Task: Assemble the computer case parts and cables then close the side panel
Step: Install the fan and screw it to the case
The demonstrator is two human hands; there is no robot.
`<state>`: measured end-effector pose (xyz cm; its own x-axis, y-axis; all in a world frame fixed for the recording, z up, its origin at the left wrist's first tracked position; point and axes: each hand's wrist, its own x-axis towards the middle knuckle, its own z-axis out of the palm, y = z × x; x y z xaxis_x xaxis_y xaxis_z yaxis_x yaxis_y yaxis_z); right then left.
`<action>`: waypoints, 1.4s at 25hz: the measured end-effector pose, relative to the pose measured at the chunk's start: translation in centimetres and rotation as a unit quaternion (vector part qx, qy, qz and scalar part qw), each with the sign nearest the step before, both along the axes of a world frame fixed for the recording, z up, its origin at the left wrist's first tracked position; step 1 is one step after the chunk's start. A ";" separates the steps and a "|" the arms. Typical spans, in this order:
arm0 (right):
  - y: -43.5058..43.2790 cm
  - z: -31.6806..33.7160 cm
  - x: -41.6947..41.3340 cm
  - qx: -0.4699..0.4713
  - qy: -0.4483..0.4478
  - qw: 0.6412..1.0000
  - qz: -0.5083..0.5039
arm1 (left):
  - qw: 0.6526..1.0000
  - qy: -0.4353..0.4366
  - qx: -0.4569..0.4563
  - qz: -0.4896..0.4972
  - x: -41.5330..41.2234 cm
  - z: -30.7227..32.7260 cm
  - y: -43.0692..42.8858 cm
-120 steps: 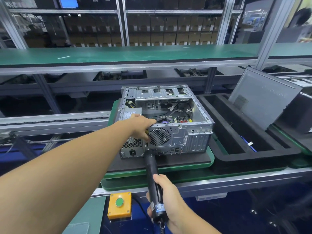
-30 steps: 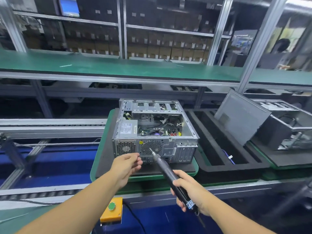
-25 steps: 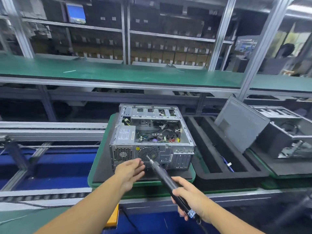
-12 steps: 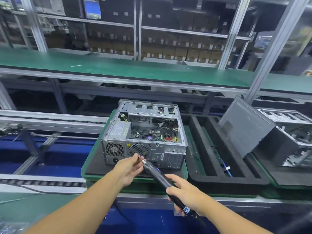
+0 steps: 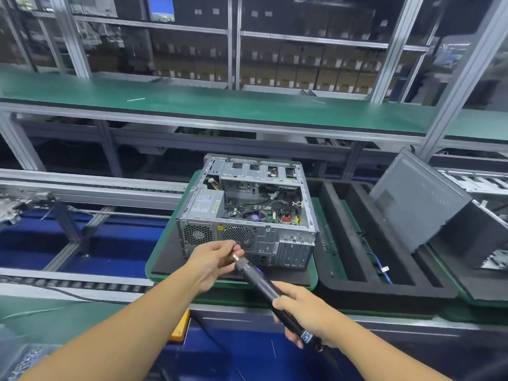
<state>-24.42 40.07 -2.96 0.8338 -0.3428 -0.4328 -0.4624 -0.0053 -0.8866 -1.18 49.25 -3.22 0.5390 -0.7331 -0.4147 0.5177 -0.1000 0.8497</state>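
Pinching screwdriver (image 5: 259, 282) tip, left hand (image 5: 212, 264); power-supply label (image 5: 204, 205) too blurred.

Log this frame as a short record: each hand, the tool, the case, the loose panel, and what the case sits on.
left hand: fingertips pinch the bit end of the screwdriver, in front of the case's rear face
right hand: grips the screwdriver's black handle
screwdriver: tilted, tip pointing up and away toward the case
computer case: open side facing up, cables and board visible, rear vents toward the person
panel: grey, off the case, leaning at the right over a black foam tray
support: black mat on a green pallet
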 end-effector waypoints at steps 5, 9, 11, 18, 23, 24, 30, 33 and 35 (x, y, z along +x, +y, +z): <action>1.3 -0.5 0.2 0.031 -0.025 0.999 -0.002 | 0.992 0.055 -0.019 0.110 1.3 -0.5 0.4; 1.4 -0.5 0.1 0.050 -0.021 0.998 -0.030 | 0.988 0.123 -0.026 0.086 1.8 -0.4 1.5; 1.5 -0.2 0.2 0.061 -0.022 0.997 -0.033 | 0.990 0.119 -0.021 0.070 1.5 -0.2 1.7; 2.7 0.3 0.6 0.162 -0.049 0.985 -0.040 | 0.993 0.098 -0.003 0.060 1.0 0.2 2.1; 4.6 0.7 1.9 0.150 -0.037 0.980 -0.124 | 0.986 0.158 0.003 0.058 -1.8 0.2 2.0; 4.8 0.8 2.3 0.140 -0.010 0.980 -0.139 | 0.983 0.167 0.002 0.074 -2.6 0.2 1.6; 7.7 1.1 3.9 0.192 -0.048 0.979 -0.056 | 0.960 0.197 0.085 0.181 -3.4 0.3 0.0; 6.9 1.9 2.6 0.246 -0.120 0.962 0.014 | 0.942 0.297 0.018 0.155 -1.7 0.5 1.0; 6.7 2.2 2.4 0.176 -0.142 0.973 0.052 | 0.922 0.366 -0.040 0.123 -0.7 0.6 1.6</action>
